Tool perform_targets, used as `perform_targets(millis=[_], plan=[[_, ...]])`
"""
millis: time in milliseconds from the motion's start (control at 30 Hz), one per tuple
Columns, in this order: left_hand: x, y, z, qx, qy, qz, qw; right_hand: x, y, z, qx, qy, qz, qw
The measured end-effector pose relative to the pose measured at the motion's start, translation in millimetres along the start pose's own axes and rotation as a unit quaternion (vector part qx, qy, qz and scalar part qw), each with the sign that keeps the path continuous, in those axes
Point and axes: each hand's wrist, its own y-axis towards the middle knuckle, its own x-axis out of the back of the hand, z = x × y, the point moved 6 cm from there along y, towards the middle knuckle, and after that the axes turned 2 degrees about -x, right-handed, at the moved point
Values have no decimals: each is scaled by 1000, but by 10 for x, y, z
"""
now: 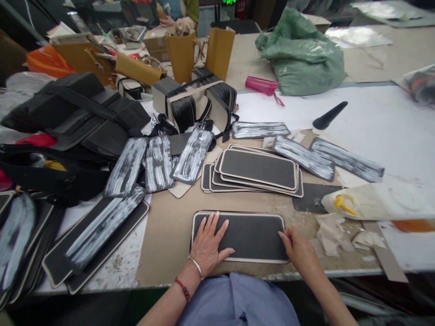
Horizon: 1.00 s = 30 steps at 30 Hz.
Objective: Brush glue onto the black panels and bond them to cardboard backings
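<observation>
Black, with a pale tan border, a flat rounded panel (253, 235) lies on brown card (166, 235) at the near edge of the table (390, 122). The left hand (208, 244) rests flat on the panel's left end, fingers spread and gripping nothing. The right hand (296, 249) sits at the panel's right edge, fingertips touching the border; whether it pinches the edge cannot be told.

Just beyond the panel is a fanned stack (254, 170) of the same panels, well within reach. Around it lie narrower strips (159, 163) brushed with white glue, some to the left, others to the right (304, 156). Near the right hand are crumpled paper scraps (331, 231) and a pale glue bottle (370, 201) lying on its side, its yellow nozzle pointing left. More panels and strips (95, 235) lie at the left edge.

Farther back are black bags (78, 113), tan bag shells (181, 54), bundled pieces (193, 102), a pink tube (261, 84), a green sack (302, 54) and a black cone (329, 115). Another person (178, 13) sits at the far end.
</observation>
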Motion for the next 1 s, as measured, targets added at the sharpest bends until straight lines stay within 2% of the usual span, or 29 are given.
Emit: perform_targets(millis=[67,133,167,233,333,433,500,567,800,1000], plan=[[-13,1,-2,-3,11,-7,1000,77,-9,-30,-25,-24,-11,999],[-19,-3,-4,-7,16,-16,1000,200,-31,57,-27,-82,-63,994],[-21,-6,-6,-10,16,-21,1000,245,-48,169,-6,-108,-93,990],[-21,-16,-5,-14,21,-32,999,236,-93,505,78,-131,-136,979],[-33,-28,-4,-18,42,-39,998,-18,-164,1035,218,-116,-123,961],[-52,-29,-4,-19,60,-36,997,-322,-194,1300,290,-129,-72,945],[-53,-24,-6,-17,61,-37,997,-423,-191,1303,305,-142,-51,940],[-45,-17,-10,-16,59,-36,997,-434,-174,1219,306,-152,-44,939],[-18,1,6,-15,48,-15,999,-229,-60,812,265,-177,-61,946],[-16,11,27,-2,9,1,1000,-224,-3,711,263,-138,-69,952]])
